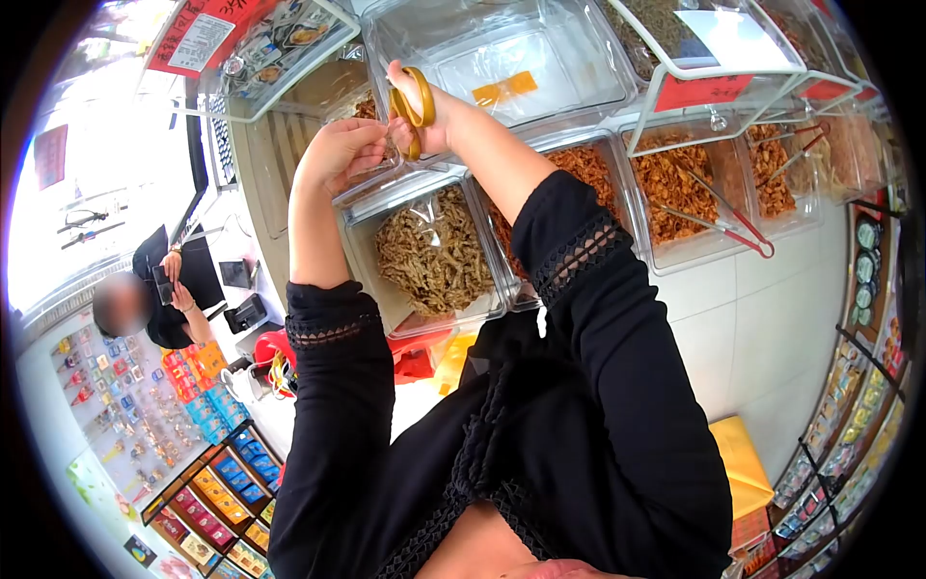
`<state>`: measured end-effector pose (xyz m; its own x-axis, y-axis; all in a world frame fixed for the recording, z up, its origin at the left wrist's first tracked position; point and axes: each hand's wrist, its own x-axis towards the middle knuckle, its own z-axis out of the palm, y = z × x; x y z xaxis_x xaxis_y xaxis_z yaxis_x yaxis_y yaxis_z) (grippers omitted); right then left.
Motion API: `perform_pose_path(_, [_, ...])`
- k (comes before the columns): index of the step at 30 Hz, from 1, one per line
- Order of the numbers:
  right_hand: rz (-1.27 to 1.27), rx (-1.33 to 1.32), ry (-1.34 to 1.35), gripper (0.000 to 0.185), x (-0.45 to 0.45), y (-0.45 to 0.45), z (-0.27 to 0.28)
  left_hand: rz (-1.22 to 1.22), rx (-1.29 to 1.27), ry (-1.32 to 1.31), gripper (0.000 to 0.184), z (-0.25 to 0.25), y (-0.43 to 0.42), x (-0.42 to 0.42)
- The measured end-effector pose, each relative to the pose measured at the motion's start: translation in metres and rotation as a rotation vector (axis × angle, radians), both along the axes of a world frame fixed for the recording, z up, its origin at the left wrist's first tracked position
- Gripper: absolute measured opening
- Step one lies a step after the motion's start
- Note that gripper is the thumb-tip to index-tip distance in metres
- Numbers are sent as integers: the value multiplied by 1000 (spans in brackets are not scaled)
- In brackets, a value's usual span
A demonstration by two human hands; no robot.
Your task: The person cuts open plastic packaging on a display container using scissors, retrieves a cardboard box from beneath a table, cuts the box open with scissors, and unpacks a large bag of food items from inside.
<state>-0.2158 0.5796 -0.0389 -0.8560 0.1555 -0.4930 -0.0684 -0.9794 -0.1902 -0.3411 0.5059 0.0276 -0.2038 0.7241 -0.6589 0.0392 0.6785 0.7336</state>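
Scissors with yellow handles (422, 96) are in my right hand (436, 121), its fingers through and around the loops; the blades are hard to make out. Close beside them, my left hand (345, 154) is closed in a pinch, and what lies between its fingertips is too small to name. Both hands are over the clear bins at the back. Below my left hand is a clear bin (357, 241) of small dried brownish-green food (434, 251) in plastic. Reddish dried food (584, 174) fills the bin under my right forearm.
Behind my hands is a large clear bin (588, 58) with an orange label (504, 88). Red-handled tongs (738, 227) lie across a bin at the right. Red price signs (704, 91) hang from raised lids. A person (174, 280) holding a phone stands at the left.
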Motion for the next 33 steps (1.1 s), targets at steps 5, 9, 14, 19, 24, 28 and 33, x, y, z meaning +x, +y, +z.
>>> perform_pose_path(5, [-17, 46, 44, 68, -6, 15, -3, -31, -25, 4, 16, 1, 1, -6])
perform_pose_path(9, [1, -5, 71, 67, -17, 33, -6, -38, -15, 11, 16, 6, 0, -1])
perform_pose_path(14, [21, -11, 70, 68, -26, 53, -9, -49, -12, 21, 17, 11, 4, 0])
perform_pose_path(19, [33, 48, 45, 70, -34, 72, -20, -31, 17, 54, 18, 11, 8, -4])
perform_pose_path(24, [0, 93, 68, 70, -36, 73, -23, -122, 3, 170, 24, 19, 14, -3])
perform_pose_path(28, [5, 82, 59, 69, -28, 73, -20, -113, 231, 925, 49, 18, 48, 2])
perform_pose_path(33, [45, 110, 201, 73, -23, 81, -35, -285, 259, 1383, 54, -32, 136, -7])
